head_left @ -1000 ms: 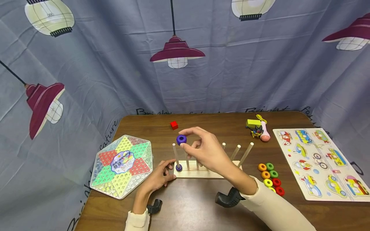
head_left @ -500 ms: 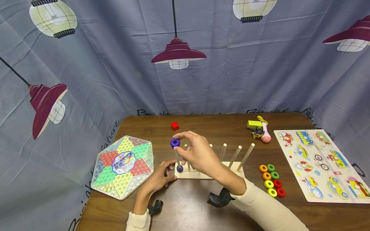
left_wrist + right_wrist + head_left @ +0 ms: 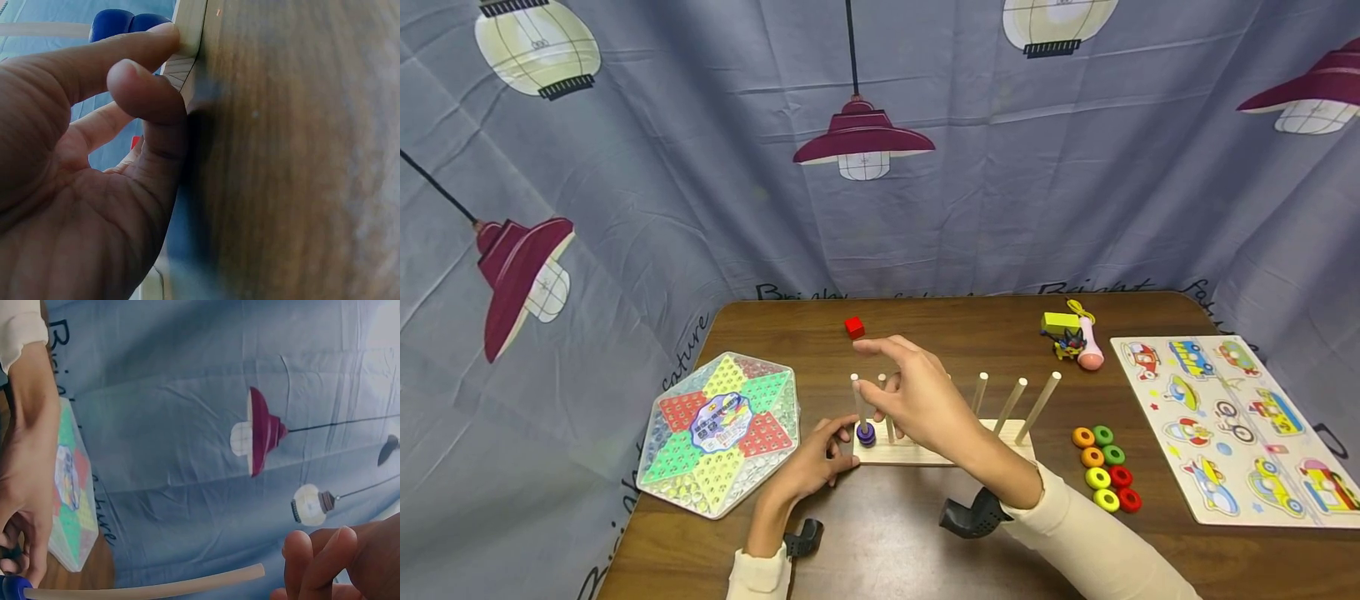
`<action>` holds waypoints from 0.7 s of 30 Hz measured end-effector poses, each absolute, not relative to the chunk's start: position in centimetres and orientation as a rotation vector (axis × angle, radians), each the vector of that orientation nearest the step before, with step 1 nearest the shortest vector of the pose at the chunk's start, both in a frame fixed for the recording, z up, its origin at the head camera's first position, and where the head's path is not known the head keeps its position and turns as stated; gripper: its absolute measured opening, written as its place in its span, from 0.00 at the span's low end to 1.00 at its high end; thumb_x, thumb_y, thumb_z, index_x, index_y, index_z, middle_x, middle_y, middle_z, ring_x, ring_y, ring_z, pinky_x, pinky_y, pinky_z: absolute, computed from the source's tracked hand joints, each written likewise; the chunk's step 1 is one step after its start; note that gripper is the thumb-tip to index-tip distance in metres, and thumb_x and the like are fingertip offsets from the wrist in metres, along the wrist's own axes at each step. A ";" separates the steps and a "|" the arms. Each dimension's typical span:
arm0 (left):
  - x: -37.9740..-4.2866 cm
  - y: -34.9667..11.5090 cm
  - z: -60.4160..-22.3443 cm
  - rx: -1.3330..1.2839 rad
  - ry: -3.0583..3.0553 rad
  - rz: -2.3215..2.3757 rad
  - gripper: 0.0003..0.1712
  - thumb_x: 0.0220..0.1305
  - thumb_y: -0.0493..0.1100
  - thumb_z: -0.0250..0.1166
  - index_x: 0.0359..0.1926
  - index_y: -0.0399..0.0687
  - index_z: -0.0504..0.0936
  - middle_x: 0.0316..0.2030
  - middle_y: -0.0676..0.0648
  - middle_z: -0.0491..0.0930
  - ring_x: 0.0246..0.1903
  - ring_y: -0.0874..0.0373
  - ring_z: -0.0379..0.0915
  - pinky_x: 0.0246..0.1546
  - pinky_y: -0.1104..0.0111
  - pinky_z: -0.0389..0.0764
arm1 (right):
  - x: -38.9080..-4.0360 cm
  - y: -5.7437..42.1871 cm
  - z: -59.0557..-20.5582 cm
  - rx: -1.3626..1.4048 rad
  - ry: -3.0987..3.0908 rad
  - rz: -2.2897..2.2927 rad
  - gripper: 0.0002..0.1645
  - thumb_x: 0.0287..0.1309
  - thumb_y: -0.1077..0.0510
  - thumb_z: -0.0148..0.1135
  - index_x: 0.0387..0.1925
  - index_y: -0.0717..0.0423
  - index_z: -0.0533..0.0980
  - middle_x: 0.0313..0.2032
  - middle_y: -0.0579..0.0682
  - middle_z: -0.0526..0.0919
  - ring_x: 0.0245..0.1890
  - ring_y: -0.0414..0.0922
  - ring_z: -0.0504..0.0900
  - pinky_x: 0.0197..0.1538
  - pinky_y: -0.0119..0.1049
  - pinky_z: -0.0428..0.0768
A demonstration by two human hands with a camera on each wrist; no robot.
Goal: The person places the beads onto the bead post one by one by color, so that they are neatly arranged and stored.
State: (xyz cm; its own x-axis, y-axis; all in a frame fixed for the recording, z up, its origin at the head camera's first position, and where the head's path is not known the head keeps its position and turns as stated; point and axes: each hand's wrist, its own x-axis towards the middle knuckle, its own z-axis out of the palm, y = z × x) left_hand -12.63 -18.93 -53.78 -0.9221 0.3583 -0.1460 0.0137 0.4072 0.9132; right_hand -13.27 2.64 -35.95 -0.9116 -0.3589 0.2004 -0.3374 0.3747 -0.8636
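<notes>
A wooden peg rack [image 3: 917,455] stands in the middle of the table. Two stacked purple-blue rings [image 3: 866,434] sit at the foot of its leftmost peg [image 3: 859,402]; in the left wrist view the blue rings [image 3: 112,25] lie against each other on the base. My right hand [image 3: 917,392] is held by the top of that peg, thumb and index finger apart with nothing between them. At the rack's left end, my left hand [image 3: 811,462] holds the base by its corners, thumb at the front and a finger farther back.
Right of the rack lie several orange, green, yellow and red rings [image 3: 1096,479]. A picture puzzle board [image 3: 1165,442] is at far right, a hexagonal star-pattern game board [image 3: 658,454] at left. Behind are a red cube [image 3: 853,327], a yellow block [image 3: 1060,323] and a pink toy microphone [image 3: 1088,346].
The right hand carried a purple ring left to above the leftmost peg and let it go. The ring dropped onto the one below. The left hand stayed at the base.
</notes>
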 end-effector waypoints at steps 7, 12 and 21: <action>-12.6 -19.0 -53.9 0.331 2.351 1.511 0.36 0.58 0.36 0.68 0.67 0.50 0.66 0.45 0.40 0.65 0.22 0.59 0.68 0.15 0.69 0.76 | -13.2 3.3 -35.6 -0.653 2.606 -1.616 0.24 0.58 0.56 0.66 0.57 0.40 0.74 0.47 0.35 0.74 0.13 0.37 0.76 0.11 0.35 0.72; -12.7 -19.0 -53.9 0.335 2.349 1.527 0.36 0.58 0.36 0.69 0.67 0.48 0.66 0.45 0.40 0.65 0.21 0.60 0.67 0.14 0.69 0.75 | -12.8 5.4 -34.7 -0.676 2.668 -1.647 0.25 0.58 0.55 0.67 0.57 0.38 0.74 0.47 0.36 0.75 0.15 0.37 0.77 0.11 0.34 0.72; -12.3 -18.4 -52.2 0.321 2.347 1.542 0.36 0.58 0.29 0.66 0.67 0.40 0.65 0.46 0.33 0.64 0.17 0.57 0.66 0.11 0.70 0.72 | -10.4 14.7 -31.6 -0.363 2.993 -1.827 0.22 0.57 0.62 0.67 0.54 0.50 0.78 0.40 0.45 0.76 0.18 0.36 0.77 0.13 0.29 0.65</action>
State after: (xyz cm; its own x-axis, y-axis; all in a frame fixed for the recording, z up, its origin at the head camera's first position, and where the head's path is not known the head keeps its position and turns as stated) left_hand -12.28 -18.41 -52.20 -0.9256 0.3530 -0.1363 0.0149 0.3941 0.9190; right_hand -10.38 14.67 -31.63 -0.9067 0.0257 0.4209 -0.3626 0.4621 -0.8093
